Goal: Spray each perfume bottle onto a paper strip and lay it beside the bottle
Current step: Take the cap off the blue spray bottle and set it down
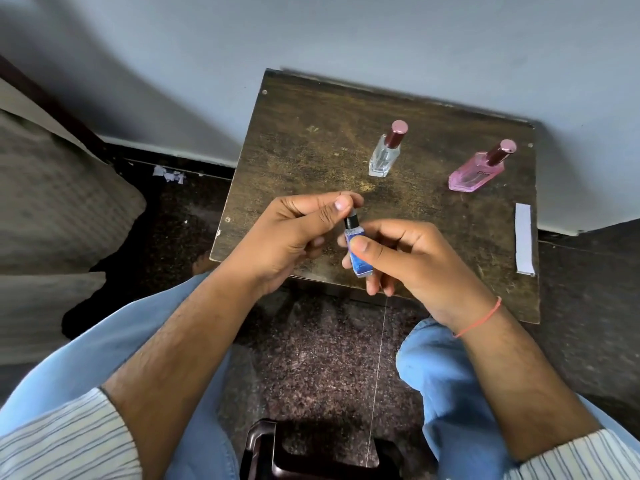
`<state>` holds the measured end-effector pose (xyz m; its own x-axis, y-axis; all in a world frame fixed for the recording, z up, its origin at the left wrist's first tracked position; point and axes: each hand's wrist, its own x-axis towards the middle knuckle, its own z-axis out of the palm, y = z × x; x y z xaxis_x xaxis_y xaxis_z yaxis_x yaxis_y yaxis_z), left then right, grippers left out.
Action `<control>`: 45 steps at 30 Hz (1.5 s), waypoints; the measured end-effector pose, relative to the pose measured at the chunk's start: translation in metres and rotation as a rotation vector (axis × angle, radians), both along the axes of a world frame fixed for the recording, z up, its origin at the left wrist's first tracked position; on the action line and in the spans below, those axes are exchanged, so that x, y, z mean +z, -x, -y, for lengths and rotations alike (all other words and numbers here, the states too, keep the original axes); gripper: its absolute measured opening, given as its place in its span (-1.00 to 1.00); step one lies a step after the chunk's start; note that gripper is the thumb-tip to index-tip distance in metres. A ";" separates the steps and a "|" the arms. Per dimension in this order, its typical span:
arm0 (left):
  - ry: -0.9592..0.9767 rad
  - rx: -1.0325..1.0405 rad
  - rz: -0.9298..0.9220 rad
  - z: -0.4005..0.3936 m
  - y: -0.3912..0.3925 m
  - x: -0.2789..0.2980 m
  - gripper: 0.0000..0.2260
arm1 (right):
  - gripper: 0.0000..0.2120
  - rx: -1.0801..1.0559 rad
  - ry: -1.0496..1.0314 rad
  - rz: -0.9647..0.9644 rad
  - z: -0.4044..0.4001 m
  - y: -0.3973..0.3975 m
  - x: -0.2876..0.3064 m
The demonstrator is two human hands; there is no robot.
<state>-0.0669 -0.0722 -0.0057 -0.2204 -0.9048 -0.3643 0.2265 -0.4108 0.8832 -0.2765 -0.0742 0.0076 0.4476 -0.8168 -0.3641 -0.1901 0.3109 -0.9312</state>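
A small blue perfume bottle [358, 252] is held above the near edge of the dark wooden table [311, 161]. My right hand [405, 258] grips its body between thumb and fingers. My left hand [294, 233] pinches the black cap [350, 221] at its top. A clear bottle [384, 154] with a pink cap stands upright at the table's middle back. A pink bottle [476, 173] stands at the back right, leaning in this wide view. A white paper strip [523, 239] lies flat along the table's right edge.
The table stands against a pale wall [346, 36]. Bedding [52, 202] lies at the left. Paper scraps [169, 174] lie on the dark speckled floor left of the table. My knees in blue jeans [443, 375] flank a dark plastic stool [277, 455] below.
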 end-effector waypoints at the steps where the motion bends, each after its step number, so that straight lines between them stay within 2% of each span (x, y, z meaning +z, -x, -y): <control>1: 0.002 0.002 -0.004 -0.001 0.000 0.000 -0.74 | -0.82 0.000 -0.014 0.022 0.000 -0.001 0.001; 4: 0.014 0.030 0.028 -0.002 -0.001 0.000 -0.73 | -0.85 -0.011 0.024 -0.018 0.001 -0.004 0.000; 10: 0.013 0.157 0.124 -0.002 0.002 -0.007 -0.85 | -0.92 -0.115 0.341 -0.265 -0.001 -0.009 -0.011; 14: -0.079 0.359 -0.005 0.007 -0.003 -0.004 -0.88 | -0.86 -0.114 0.547 -0.453 -0.004 -0.007 -0.019; 15: -0.072 0.412 0.006 0.012 -0.009 -0.004 -0.89 | -0.83 -0.110 0.549 -0.462 -0.006 -0.006 -0.021; 17: 0.053 0.440 0.152 0.020 -0.019 -0.005 -0.87 | -0.80 -0.121 0.483 -0.439 -0.007 -0.004 -0.025; 20: 0.261 0.348 0.327 0.022 -0.019 -0.010 -0.82 | -0.83 -0.160 0.427 -0.401 -0.002 0.000 -0.028; 22: 0.290 0.280 0.419 0.020 -0.018 -0.015 -0.83 | -0.87 -0.186 0.467 -0.397 0.003 0.004 -0.030; 26: 0.389 0.142 0.707 0.014 -0.026 -0.019 -0.83 | -0.83 -0.235 0.472 -0.405 0.008 0.012 -0.030; 31: 0.492 -0.054 0.996 0.013 -0.032 -0.023 -0.81 | -0.84 -0.203 0.524 -0.442 0.012 0.021 -0.032; 38: 0.573 -0.090 1.141 0.011 -0.030 -0.027 -0.80 | -0.81 -0.176 0.496 -0.423 0.013 0.027 -0.035; 41: 0.599 -0.115 1.176 0.011 -0.030 -0.028 -0.74 | -0.77 -0.169 0.500 -0.431 0.012 0.027 -0.034; 45: 0.630 -0.104 1.178 0.011 -0.028 -0.025 -0.62 | -0.57 -0.176 0.499 -0.436 0.012 0.032 -0.030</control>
<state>-0.0388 -0.0836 -0.0304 -0.1437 -0.9858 0.0864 -0.8024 0.1672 0.5729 -0.3081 -0.0859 -0.0220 0.1908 -0.9807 -0.0418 -0.5661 -0.0752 -0.8209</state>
